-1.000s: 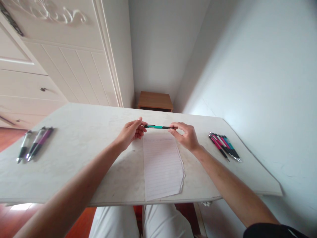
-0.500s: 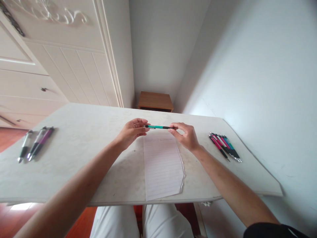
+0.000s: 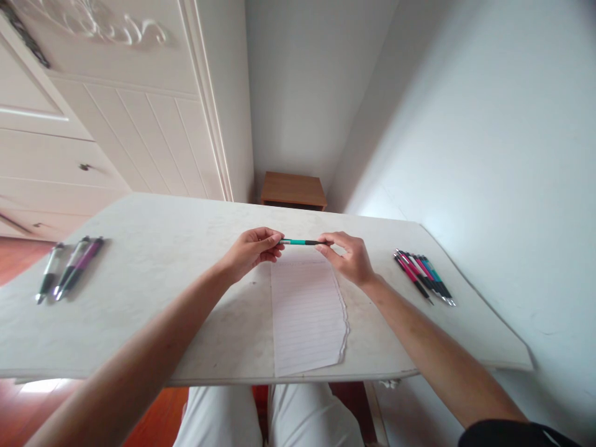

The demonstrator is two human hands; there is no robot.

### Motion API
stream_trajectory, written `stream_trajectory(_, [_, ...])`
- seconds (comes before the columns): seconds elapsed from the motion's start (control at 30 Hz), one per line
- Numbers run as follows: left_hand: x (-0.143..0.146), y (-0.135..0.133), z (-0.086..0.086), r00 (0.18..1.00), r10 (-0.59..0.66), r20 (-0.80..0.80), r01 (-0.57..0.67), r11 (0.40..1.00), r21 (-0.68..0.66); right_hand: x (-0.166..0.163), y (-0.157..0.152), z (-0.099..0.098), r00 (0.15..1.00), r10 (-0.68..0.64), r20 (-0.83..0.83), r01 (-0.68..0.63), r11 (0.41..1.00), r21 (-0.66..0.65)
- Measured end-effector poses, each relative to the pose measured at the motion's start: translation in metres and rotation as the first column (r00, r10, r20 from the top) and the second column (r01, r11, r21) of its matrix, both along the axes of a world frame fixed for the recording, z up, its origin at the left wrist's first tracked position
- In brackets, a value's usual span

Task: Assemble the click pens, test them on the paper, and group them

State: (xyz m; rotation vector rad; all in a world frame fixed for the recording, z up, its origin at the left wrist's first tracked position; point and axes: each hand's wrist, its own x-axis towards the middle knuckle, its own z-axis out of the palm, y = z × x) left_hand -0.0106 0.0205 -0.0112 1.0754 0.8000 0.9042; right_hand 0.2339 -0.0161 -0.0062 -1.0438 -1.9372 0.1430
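A teal and black pen (image 3: 300, 242) is held level above the top edge of a lined sheet of paper (image 3: 307, 316). My left hand (image 3: 254, 251) pinches the pen's left end with thumb and fingers closed. My right hand (image 3: 349, 256) pinches its right end in the same way. The torn sheet lies flat on the white table (image 3: 153, 292), between my forearms.
Several pink, teal and black pens (image 3: 423, 274) lie in a row at the table's right. Three pens (image 3: 69, 268) lie at its left end. A white panelled door stands behind, with a brown cabinet (image 3: 293, 189) in the far corner and a white wall on the right.
My left fingers have closed further over the pen's left end, covering its tip. The pen and right hand stay almost where they were.
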Motion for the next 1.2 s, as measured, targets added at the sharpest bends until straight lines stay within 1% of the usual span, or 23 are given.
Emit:
stream_trajectory(0.17, [-0.001, 0.001, 0.003, 0.996, 0.092, 0.0, -0.092, 0.993, 0.076, 0.001, 0.001, -0.001, 1.0, -0.016, -0.005, 0.016, 1.0, -0.004])
stream_trajectory(0.27, [-0.001, 0.001, 0.006, 0.993, 0.121, 0.001, -0.121, 0.991, 0.058, 0.002, 0.001, -0.001, 1.0, -0.027, -0.012, 0.027, 1.0, -0.014])
stream_trajectory(0.33, [0.0, 0.001, 0.006, 0.995, 0.103, -0.003, -0.103, 0.995, 0.0, 0.002, 0.001, 0.0, 1.0, -0.027, -0.014, 0.027, 1.0, -0.015])
stream_trajectory(0.43, [0.001, 0.001, 0.003, 0.999, 0.023, -0.036, -0.026, 0.995, -0.099, 0.001, 0.0, 0.001, 1.0, -0.018, -0.011, 0.018, 1.0, -0.006])
stream_trajectory(0.53, [0.002, -0.001, 0.001, 0.999, -0.032, -0.024, 0.029, 0.992, -0.119, -0.001, -0.002, 0.001, 1.0, -0.007, -0.003, 0.007, 1.0, -0.004])
stream_trajectory(0.67, [0.001, -0.002, 0.001, 1.0, -0.026, 0.002, 0.027, 0.998, -0.061, -0.001, -0.001, -0.001, 1.0, -0.009, 0.002, 0.009, 1.0, -0.018])
stream_trajectory(0.8, [0.001, 0.0, -0.001, 0.999, 0.019, -0.036, -0.018, 0.999, 0.035, -0.001, 0.001, -0.004, 1.0, -0.009, -0.008, 0.009, 0.999, -0.036])
stream_trajectory(0.87, [0.001, 0.0, -0.003, 0.996, 0.052, -0.071, -0.044, 0.993, 0.114, -0.001, 0.001, -0.004, 1.0, -0.002, -0.013, 0.001, 0.999, -0.045])
stream_trajectory(0.93, [0.002, 0.001, -0.004, 0.987, 0.101, -0.123, -0.071, 0.971, 0.226, -0.001, 0.0, -0.003, 0.999, -0.006, -0.031, 0.004, 0.999, -0.054])
stream_trajectory(1.0, [0.004, 0.0, -0.005, 0.967, 0.17, -0.19, -0.093, 0.929, 0.359, -0.003, -0.001, 0.0, 0.998, -0.022, -0.063, 0.017, 0.997, -0.081])
stream_trajectory(1.03, [0.004, -0.001, -0.005, 0.951, 0.217, -0.218, -0.104, 0.894, 0.437, -0.003, -0.002, 0.001, 0.996, -0.03, -0.083, 0.021, 0.994, -0.103])
stream_trajectory(1.07, [0.005, -0.002, -0.005, 0.934, 0.269, -0.235, -0.111, 0.844, 0.525, -0.004, -0.002, 0.003, 0.994, -0.035, -0.106, 0.021, 0.991, -0.13])
stream_trajectory(1.1, [0.005, -0.003, -0.005, 0.916, 0.325, -0.234, -0.117, 0.775, 0.621, -0.005, -0.003, 0.004, 0.99, -0.04, -0.132, 0.018, 0.987, -0.161])
stream_trajectory(1.17, [0.006, -0.007, -0.004, 0.889, 0.421, -0.18, -0.119, 0.593, 0.797, -0.005, -0.002, 0.004, 0.979, -0.043, -0.199, -0.003, 0.974, -0.227])
stream_trajectory(1.2, [0.006, -0.009, -0.003, 0.882, 0.449, -0.142, -0.118, 0.502, 0.857, -0.004, -0.001, 0.004, 0.969, -0.042, -0.244, -0.024, 0.964, -0.263])
